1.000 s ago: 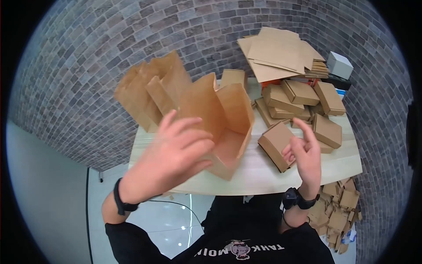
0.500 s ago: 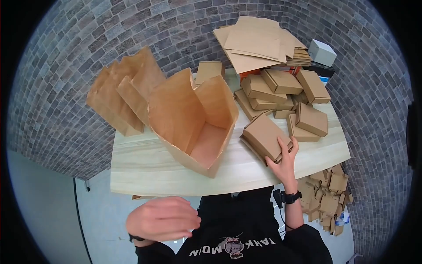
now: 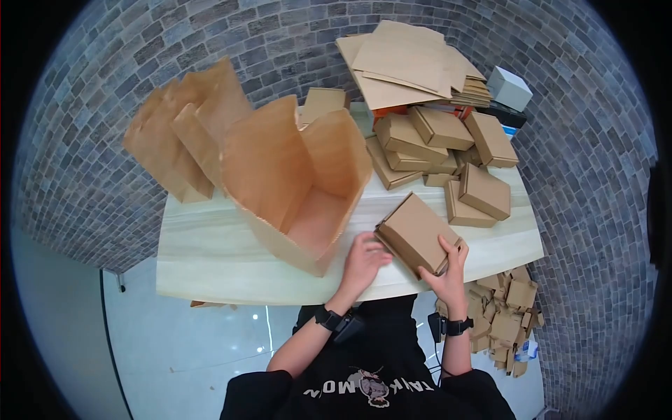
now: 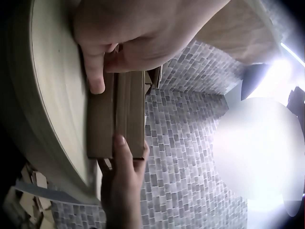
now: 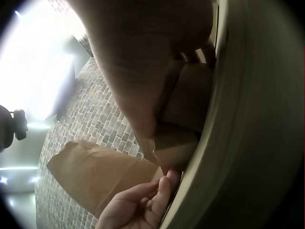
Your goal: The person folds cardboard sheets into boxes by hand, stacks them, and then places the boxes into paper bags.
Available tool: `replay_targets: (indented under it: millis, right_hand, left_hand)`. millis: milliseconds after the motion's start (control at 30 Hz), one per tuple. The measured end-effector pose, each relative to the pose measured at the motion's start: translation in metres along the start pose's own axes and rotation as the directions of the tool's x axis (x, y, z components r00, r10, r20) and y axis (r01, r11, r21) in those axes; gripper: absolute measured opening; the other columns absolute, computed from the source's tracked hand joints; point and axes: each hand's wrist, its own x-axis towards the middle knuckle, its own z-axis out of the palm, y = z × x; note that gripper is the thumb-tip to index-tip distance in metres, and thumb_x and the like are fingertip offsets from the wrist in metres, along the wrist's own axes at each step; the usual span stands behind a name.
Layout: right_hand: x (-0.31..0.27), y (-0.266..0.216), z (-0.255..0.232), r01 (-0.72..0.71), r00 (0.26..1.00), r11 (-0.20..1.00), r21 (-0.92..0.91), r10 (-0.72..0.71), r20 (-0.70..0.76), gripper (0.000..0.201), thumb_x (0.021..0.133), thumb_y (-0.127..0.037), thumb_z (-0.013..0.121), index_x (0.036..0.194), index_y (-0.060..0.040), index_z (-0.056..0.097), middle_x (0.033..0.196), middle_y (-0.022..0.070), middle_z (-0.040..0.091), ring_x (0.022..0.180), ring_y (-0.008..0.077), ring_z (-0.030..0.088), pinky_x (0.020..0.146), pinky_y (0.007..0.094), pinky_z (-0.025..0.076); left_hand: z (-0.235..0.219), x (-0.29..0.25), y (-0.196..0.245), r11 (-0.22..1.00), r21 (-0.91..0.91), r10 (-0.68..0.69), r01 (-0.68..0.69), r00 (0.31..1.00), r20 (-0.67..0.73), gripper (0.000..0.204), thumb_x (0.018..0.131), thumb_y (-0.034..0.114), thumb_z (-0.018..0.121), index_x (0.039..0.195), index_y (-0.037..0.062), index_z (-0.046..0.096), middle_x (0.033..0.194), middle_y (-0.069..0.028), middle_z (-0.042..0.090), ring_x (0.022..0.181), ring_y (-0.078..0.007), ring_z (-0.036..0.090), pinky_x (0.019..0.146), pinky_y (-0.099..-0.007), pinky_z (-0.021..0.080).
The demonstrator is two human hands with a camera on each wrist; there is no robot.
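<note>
— Small closed cardboard box (image 3: 418,234) near the front edge of the counter (image 3: 210,259), just right of the open paper bag (image 3: 301,182). Light by the look of it, stiff at the folded edges, panels likely to dent under a hard squeeze. Matte, so not slippery.

— Best hold?

— By the two opposite ends, where the folds stiffen it — as now. Right hand (image 3: 448,269) curled round the near right corner, thumb on top; left hand (image 3: 364,260) pressed to the left end, fingers (image 4: 95,67) bent over its edge in the left wrist view. Hands apart, box clamped between.

— Different from half a second back?

— Left hand up from below the counter edge, now on the box. Box turned slightly and nearer the bag. Loose pile of boxes (image 3: 441,150) beyond it unchanged.
</note>
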Motion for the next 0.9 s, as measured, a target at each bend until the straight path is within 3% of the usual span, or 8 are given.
replay_targets:
  millis: [167,267,500,600,667,700,800,900]
  right_hand:
    - [-0.012,0.025,-0.02,-0.019,0.998,0.994,0.105,0.013,0.058,0.087,0.06,-0.015,0.089,0.137,-0.0164,0.048,0.142,0.0246,0.029,0.135,0.0441,0.034,0.111,0.0481,0.035]
    - [-0.006,0.035,-0.027,0.015,0.991,0.977,0.211,-0.043,0.129,0.089,0.059,-0.017,0.091,0.137,-0.0173,0.048,0.143,0.0234,0.03,0.136,0.044,0.033,0.111,0.0487,0.036]
    - [-0.005,0.047,-0.022,0.109,0.983,0.974,0.199,-0.136,0.126,0.093,0.056,-0.02,0.093,0.134,-0.0184,0.045,0.141,0.0222,0.032,0.135,0.0431,0.035,0.109,0.0485,0.038]
    - [-0.008,0.056,-0.029,0.083,0.985,0.958,0.274,-0.121,0.123,0.094,0.053,-0.019,0.094,0.134,-0.0174,0.046,0.138,0.02,0.036,0.132,0.0407,0.038,0.107,0.047,0.039]
    - [-0.013,0.06,-0.038,0.047,0.986,0.947,0.319,-0.094,0.135,0.093,0.053,-0.018,0.093,0.134,-0.0157,0.046,0.135,0.0185,0.038,0.131,0.038,0.04,0.107,0.0457,0.039]
    - [-0.016,0.059,-0.041,0.01,0.985,0.932,0.363,-0.071,0.155,0.093,0.053,-0.017,0.093,0.133,-0.0141,0.046,0.133,0.0169,0.041,0.129,0.0353,0.042,0.106,0.0444,0.04]
    - [-0.032,0.042,-0.048,-0.159,0.968,0.83,0.534,0.026,0.248,0.093,0.054,-0.02,0.095,0.132,-0.0089,0.046,0.13,0.014,0.044,0.127,0.0294,0.044,0.105,0.0426,0.04]
    - [-0.046,0.028,-0.061,-0.153,0.983,0.761,0.63,0.053,0.173,0.096,0.053,-0.023,0.097,0.132,-0.0053,0.045,0.131,0.0127,0.043,0.125,0.0263,0.046,0.104,0.0419,0.041]
  left_hand:
    - [-0.002,0.008,0.0,0.973,0.217,0.084,-0.08,0.996,-0.011,0.042,0.089,-0.011,0.058,0.126,-0.0037,0.041,0.109,-0.0166,0.059,0.097,-0.0263,0.069,0.08,-0.0323,0.06]
    - [-0.007,0.015,-0.003,0.952,0.283,0.117,-0.118,0.993,0.021,0.014,0.085,-0.007,0.063,0.099,-0.0056,0.059,0.096,-0.0116,0.064,0.083,-0.0196,0.073,0.072,-0.028,0.058]
    - [-0.01,0.023,0.004,0.88,0.462,0.079,-0.107,0.994,0.08,0.015,0.083,-0.008,0.063,0.095,-0.003,0.058,0.085,-0.0097,0.065,0.076,-0.0194,0.071,0.07,-0.0286,0.058]
    - [-0.012,0.018,0.012,0.783,0.575,0.148,-0.239,0.968,0.2,0.02,0.079,-0.006,0.07,0.096,-0.0015,0.06,0.097,-0.0099,0.064,0.086,-0.0188,0.07,0.075,-0.0297,0.058]
    - [-0.008,0.006,0.024,0.794,0.491,0.185,-0.357,0.912,0.366,0.037,0.074,0.008,0.083,0.099,0.0013,0.057,0.126,-0.0147,0.056,0.117,-0.0254,0.06,0.091,-0.0359,0.054]
    - [-0.003,0.0,0.029,0.793,0.492,0.184,-0.36,0.911,0.37,0.037,0.074,0.008,0.083,0.099,0.0013,0.057,0.126,-0.0147,0.056,0.117,-0.0254,0.06,0.091,-0.0359,0.054]
    - [0.02,-0.009,0.026,0.911,0.151,0.3,-0.383,0.869,0.394,0.074,0.065,0.038,0.092,0.107,0.0086,0.038,0.155,-0.0249,0.022,0.143,-0.04,0.027,0.115,-0.0476,0.029]
    - [0.048,-0.028,0.048,0.8,0.192,0.467,-0.569,0.79,0.397,0.075,0.069,0.036,0.09,0.11,0.0091,0.033,0.151,-0.0278,0.025,0.141,-0.0399,0.03,0.114,-0.0471,0.027]
